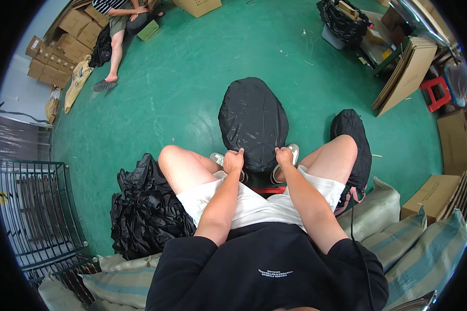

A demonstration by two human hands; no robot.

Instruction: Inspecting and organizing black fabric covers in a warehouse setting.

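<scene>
Between my knees stands a bulging oval bundle in a shiny black cover (253,119). My left hand (233,159) is closed on the near left edge of this cover, thumb on top. At the near right edge my right hand (284,156) pinches the cover in the same way. What lies inside the cover is hidden. Beside my left leg lies a crumpled heap of black covers (148,207). A second black-covered bundle (350,129) rests by my right knee, with a pink strap (356,196) near its lower end.
Woven sacks (425,259) lie behind me on both sides. A green metal rack (36,207) stands at left. Another person (118,46) sits at the far left near stacked cartons (78,39). Flat cardboard (407,75) and a red stool (436,94) are at right.
</scene>
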